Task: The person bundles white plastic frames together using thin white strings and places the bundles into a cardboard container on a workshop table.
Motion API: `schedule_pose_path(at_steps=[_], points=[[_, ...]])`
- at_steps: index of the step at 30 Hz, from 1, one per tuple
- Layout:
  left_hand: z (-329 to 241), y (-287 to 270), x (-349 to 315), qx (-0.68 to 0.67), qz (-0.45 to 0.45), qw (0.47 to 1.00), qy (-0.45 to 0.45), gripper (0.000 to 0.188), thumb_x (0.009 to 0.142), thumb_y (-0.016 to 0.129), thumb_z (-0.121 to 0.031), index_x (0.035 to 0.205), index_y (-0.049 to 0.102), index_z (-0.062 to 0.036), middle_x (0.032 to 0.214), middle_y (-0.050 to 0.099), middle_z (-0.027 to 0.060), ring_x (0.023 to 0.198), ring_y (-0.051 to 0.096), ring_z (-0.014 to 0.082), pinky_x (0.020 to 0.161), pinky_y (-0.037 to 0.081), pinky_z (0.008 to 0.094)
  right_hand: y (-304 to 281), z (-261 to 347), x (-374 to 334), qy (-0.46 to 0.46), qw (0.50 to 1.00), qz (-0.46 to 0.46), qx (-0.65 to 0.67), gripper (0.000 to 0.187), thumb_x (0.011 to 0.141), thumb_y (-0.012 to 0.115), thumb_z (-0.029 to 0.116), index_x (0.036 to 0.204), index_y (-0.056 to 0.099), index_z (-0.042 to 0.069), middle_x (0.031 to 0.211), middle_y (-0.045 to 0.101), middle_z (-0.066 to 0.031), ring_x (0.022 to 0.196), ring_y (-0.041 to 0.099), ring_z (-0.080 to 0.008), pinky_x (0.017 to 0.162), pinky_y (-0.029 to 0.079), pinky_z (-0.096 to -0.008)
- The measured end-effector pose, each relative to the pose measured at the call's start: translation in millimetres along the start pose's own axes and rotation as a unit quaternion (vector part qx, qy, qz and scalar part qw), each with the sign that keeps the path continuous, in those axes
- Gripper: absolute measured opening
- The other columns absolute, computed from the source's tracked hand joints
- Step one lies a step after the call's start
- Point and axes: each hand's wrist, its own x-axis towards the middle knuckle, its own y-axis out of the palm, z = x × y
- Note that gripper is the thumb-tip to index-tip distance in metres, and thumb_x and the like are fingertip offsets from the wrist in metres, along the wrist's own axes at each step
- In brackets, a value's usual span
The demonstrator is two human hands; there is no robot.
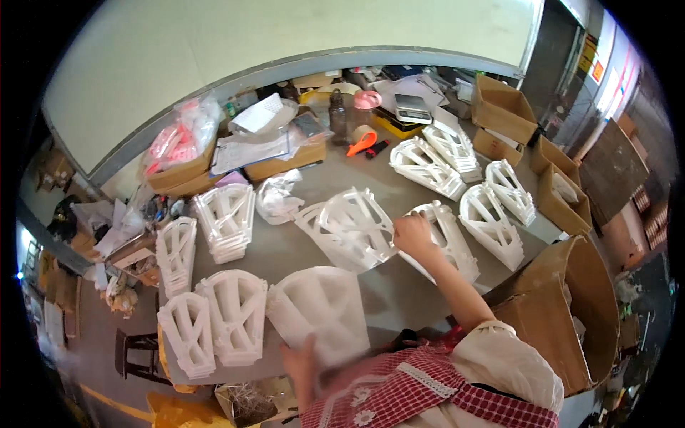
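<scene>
A frosted white fan-shaped plastic panel lies at the near middle of the table, its lower part blurred by motion. My left hand holds its lower left edge, the fingers partly smeared. Farther off, my right hand is closed, pinching the right edge of an open white fan-shaped plastic frame. That frame overlaps others like it in the middle. Right beside my right hand lies another white frame stack, partly covered by my forearm.
Similar frame stacks stand at left and far right. Behind are a dark bottle, an orange tape roll, a scale and a crumpled white bag. A large cardboard box sits by my right arm.
</scene>
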Motion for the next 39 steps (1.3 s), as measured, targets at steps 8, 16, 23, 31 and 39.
schedule_pose_path(at_steps=[8, 16, 23, 31, 39], points=[[23, 10, 11, -0.043, -0.022, 0.999, 0.017, 0.088, 0.071, 0.081, -0.044, 0.129, 0.045, 0.0105, 0.119, 0.061, 0.0266, 0.108, 0.061, 0.035, 0.094, 0.046, 0.0414, -28, -84, -119, 0.143, 0.987, -0.018, -0.065, 0.019, 0.078, 0.062, 0.02, 0.072, 0.068, 0.004, 0.08, 0.068, -0.0181, 0.098, 0.062, -0.0348, 0.097, 0.039, -0.0476], [16, 2, 10, -0.043, -0.003, 0.999, 0.02, 0.08, 0.072, 0.079, -0.045, 0.124, 0.052, 0.0092, 0.118, 0.062, 0.0259, 0.106, 0.062, 0.0358, 0.091, 0.047, 0.0408, -34, -73, -101, 0.179, 0.975, -0.031, -0.13, 0.02, 0.077, 0.064, 0.021, 0.09, 0.069, 0.006, 0.091, 0.07, -0.0161, 0.098, 0.061, -0.0346, 0.099, 0.035, -0.0473], [7, 0, 7, -0.009, -0.005, 1.0, 0.025, 0.076, 0.072, 0.079, -0.045, 0.12, 0.055, 0.0091, 0.114, 0.063, 0.0259, 0.104, 0.062, 0.0364, 0.091, 0.047, 0.0416, 31, 24, 27, -0.03, 0.996, 0.061, -0.049, 0.03, 0.084, 0.062, 0.035, 0.093, 0.07, 0.008, 0.106, 0.068, -0.0143, 0.109, 0.058, -0.0328, 0.098, 0.037, -0.0471], [20, 1, 4, 0.0, -0.04, 0.999, 0.027, 0.083, 0.069, 0.077, -0.054, 0.12, 0.053, 0.0079, 0.114, 0.063, 0.028, 0.106, 0.062, 0.0402, 0.092, 0.047, 0.044, 84, 35, 98, 0.025, 0.989, 0.145, -0.001, 0.034, 0.087, 0.059, 0.038, 0.098, 0.072, 0.008, 0.104, 0.071, -0.0108, 0.101, 0.066, -0.0296, 0.092, 0.042, -0.0468], [6, -5, 4, 0.011, 0.006, 1.0, 0.015, 0.086, 0.071, 0.076, -0.057, 0.123, 0.05, 0.0066, 0.112, 0.064, 0.027, 0.104, 0.063, 0.0419, 0.09, 0.048, 0.0457, -61, 101, 31, -0.065, 0.794, 0.189, 0.575, 0.021, 0.085, 0.07, 0.025, 0.076, 0.068, 0.006, 0.069, 0.064, 0.0004, 0.057, 0.048, -0.0064, 0.05, 0.037, -0.0251]])
